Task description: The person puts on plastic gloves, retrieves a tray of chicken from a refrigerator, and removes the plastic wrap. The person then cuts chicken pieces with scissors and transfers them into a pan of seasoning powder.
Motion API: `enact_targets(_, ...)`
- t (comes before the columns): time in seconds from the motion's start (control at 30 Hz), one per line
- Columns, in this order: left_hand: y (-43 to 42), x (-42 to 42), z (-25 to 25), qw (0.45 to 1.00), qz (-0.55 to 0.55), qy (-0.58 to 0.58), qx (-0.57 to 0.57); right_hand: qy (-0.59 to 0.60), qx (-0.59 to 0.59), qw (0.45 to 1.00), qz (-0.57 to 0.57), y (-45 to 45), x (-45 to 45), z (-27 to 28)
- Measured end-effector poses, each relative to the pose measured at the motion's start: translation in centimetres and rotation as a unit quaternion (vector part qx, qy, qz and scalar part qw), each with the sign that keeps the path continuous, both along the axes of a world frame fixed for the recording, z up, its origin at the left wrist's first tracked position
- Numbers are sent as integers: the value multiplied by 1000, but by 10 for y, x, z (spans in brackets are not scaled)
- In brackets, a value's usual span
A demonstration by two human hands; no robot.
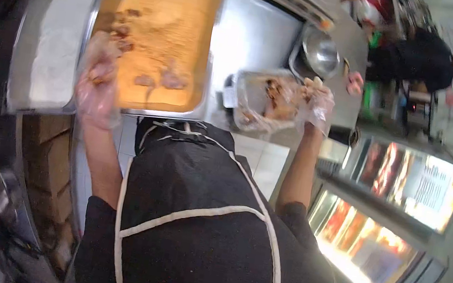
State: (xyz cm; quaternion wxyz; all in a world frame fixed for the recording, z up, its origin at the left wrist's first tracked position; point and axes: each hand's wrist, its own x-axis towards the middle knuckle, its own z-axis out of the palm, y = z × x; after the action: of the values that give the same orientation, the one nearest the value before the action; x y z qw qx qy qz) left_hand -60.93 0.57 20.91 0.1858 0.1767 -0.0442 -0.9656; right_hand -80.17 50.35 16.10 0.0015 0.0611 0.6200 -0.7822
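Left hand, clear-gloved, is seen left of centre frame, over the tray's left wall. Fingers are curled in; whether a piece is gripped can't be told, blurred. Right hand, also gloved, is placed right of centre, at the right end of a clear container; fingertips are bunched, contents can't be made out.

Dark meat pieces are spread on orange powder in the steel tray, upper left of frame: two near the lower edge, a cluster along the left side strung roughly up-down. Ends of single pieces are too blurred to be read. Tray's long axis is run up-down the frame; container's, roughly left-right. More meat is held in the container. White-powder tray is set at far left, steel bowl at upper right.
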Motion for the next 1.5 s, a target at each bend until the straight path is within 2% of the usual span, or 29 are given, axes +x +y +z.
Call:
enact_targets(0.03, 4, -1, 2, 1000, 10, -17, -19, -24, 226, 974, -7, 19, -1, -10)
enact_targets(0.07, 8, -3, 2, 998, 27, -33, -42, -52, 437, 898, -4, 29, 2, -12)
enact_targets(0.1, 12, -8, -7, 998, 17, -36, -43, -59, 436, 898, -12, 34, 7, -17)
enact_targets(0.17, 23, -16, -26, 997, -8, -17, -75, -22, 533, 841, 89, 22, 16, -32)
enact_targets(0.2, 32, -21, -24, 997, -10, -20, -77, -14, 596, 795, 115, 0, 21, -25)
enact_targets(0.23, 42, -25, -19, 997, -33, 42, -62, -6, 654, 743, 142, -19, 28, -19)
enact_targets(0.27, 54, -29, -13, 992, -57, 103, -46, 76, 617, 770, 145, -13, 27, -58)
enact_targets(0.3, 64, -29, -9, 992, -59, 101, -47, 159, 574, 790, 147, -7, 25, -94)
enact_targets(0.33, 74, -29, -3, 995, -44, 52, -69, 157, 572, 792, 148, -8, 34, -98)
enact_targets(0.4, 87, -32, 5, 995, -25, 3, -97, 227, 586, 751, 204, -12, 52, -102)
enact_targets(0.47, 98, -33, 9, 994, 24, -109, -15, 246, 605, 727, 212, -7, 55, -102)
enact_targets(0.6, 101, -15, -22, 992, 35, -112, -38, 332, 684, 609, 227, -3, 50, -93)
enact_targets(0.67, 96, -6, -40, 997, -52, -29, -43, 345, 703, 581, 224, -6, 57, -87)
enact_targets(0.7, 102, -10, -30, 997, -55, -28, -45, 256, 679, 644, 242, -16, 57, -82)
enact_targets(0.73, 110, -15, -19, 993, -12, -106, -53, 165, 646, 699, 258, -26, 58, -81)
enact_targets(0.77, 113, -19, -12, 981, 33, -182, -61, 166, 644, 702, 255, -31, 55, -97)
enact_targets(0.87, 107, -23, -19, 985, 9, -160, -66, 191, 704, 670, 140, -42, 56, -137)
enact_targets(0.97, 104, -27, -17, 994, -61, -69, -61, 186, 732, 650, 82, -53, 60, -141)
enact_targets(1.07, 116, -35, -9, 995, -47, -69, -60, 180, 754, 631, 33, -50, 54, -116)
enact_targets(1.1, 118, -39, -6, 995, -49, -65, -60, 93, 648, 743, 140, -46, 47, -78)
enact_targets(1.13, 119, -43, -3, 993, -49, -88, -64, 2, 512, 824, 243, -44, 44, -51)
enact_targets(1.2, 120, -44, 1, 990, -50, -114, -67, -31, 563, 803, 193, -35, 44, -42)
enact_targets(1.27, 121, -45, 3, 993, -52, -100, -34, -82, 456, 871, 160, -20, 35, -41)
enact_targets(1.3, 121, -45, 3, 993, -52, -102, -34, -95, 482, 855, 169, -24, 37, -17)
enact_targets(1.33, 122, -45, 3, 990, -45, -123, -52, -98, 481, 855, 167, -21, 38, -37)
enact_targets(1.4, 122, -45, 1, 986, -47, -145, -68, 153, 602, 770, 143, -10, 40, -118)
enact_targets(1.43, 122, -45, -1, 989, -71, -123, -37, 260, 572, 770, 109, -12, 40, -152)
enact_targets(1.47, 122, -45, -1, 990, -93, -102, -6, 259, 573, 770, 108, -22, 43, -135)
enact_targets(1.5, 125, -47, 5, 991, -92, -100, -6, 105, 573, 791, 186, -40, 42, -95)
